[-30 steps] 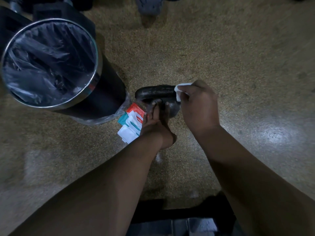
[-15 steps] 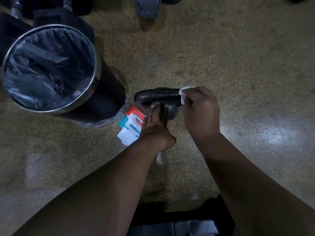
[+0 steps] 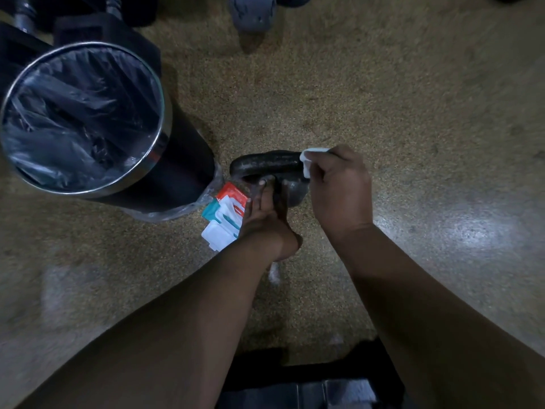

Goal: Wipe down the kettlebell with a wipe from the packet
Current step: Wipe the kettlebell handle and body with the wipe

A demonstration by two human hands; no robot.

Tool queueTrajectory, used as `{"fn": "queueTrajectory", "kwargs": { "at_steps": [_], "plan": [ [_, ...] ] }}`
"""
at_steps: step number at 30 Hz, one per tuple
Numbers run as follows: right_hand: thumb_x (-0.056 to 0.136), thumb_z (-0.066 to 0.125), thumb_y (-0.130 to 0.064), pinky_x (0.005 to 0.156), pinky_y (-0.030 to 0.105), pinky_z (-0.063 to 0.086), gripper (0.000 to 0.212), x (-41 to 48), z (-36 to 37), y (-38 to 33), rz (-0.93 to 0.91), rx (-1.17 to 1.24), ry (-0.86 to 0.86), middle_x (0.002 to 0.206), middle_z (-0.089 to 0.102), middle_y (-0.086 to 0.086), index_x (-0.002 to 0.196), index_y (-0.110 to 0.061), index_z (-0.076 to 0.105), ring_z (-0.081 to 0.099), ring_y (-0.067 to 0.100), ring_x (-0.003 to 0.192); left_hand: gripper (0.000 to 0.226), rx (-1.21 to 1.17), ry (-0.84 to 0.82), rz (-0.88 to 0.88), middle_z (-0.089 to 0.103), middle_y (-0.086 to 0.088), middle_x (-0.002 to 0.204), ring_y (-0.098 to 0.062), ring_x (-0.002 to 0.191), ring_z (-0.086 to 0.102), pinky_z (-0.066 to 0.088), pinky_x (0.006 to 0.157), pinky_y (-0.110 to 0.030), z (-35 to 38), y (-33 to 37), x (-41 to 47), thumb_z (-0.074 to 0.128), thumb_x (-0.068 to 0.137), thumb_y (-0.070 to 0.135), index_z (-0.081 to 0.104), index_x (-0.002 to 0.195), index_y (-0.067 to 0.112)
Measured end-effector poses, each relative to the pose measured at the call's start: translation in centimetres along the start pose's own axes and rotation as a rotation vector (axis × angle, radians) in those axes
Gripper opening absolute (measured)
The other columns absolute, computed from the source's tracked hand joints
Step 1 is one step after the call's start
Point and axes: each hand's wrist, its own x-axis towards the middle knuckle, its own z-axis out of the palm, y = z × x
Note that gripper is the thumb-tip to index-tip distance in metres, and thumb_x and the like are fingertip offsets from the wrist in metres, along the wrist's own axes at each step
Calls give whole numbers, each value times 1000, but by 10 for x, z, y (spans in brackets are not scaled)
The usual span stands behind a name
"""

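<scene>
Rough matt iron kettlebell (image 3: 267,165); speckled glossy floor (image 3: 413,113).

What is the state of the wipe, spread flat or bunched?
Bunched. The right hand grips the wipe wrapped round one end of the handle of the kettlebell; only small white edges show.

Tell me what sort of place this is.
Most likely a gym: a kettlebell sits on speckled flooring, what look like dumbbells lie at the top left, and a lined bin stands beside a wipes packet.
</scene>
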Motion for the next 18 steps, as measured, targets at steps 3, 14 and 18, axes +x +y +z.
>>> {"fn": "queueTrajectory", "kwargs": {
  "at_steps": [3,14,18],
  "plan": [
    [91,61,-10,72,29,55,20,3,-1,5,79,59,27,92,68,8,102,-9,78,66,22,79,112,-31,12,-2,-28,3,163,-24,153,-14,3,125,-36,0,0,0,67,86,48,-15,158,28],
    [90,59,-9,77,27,53,22,-3,-4,8,85,47,25,95,69,9,103,-8,77,66,23,85,112,-56,12,-36,-27,5,163,-22,153,-17,-2,125,-36,5,1,2,68,85,45,-17,157,30],
    [86,66,-8,74,17,42,17,-5,-7,4,49,2,-3,87,68,7,98,-9,78,64,21,78,112,-39,21,-14,-30,6,162,-22,152,-18,-1,125,-36,7,0,2,67,84,48,-17,157,32]
  ]
}}
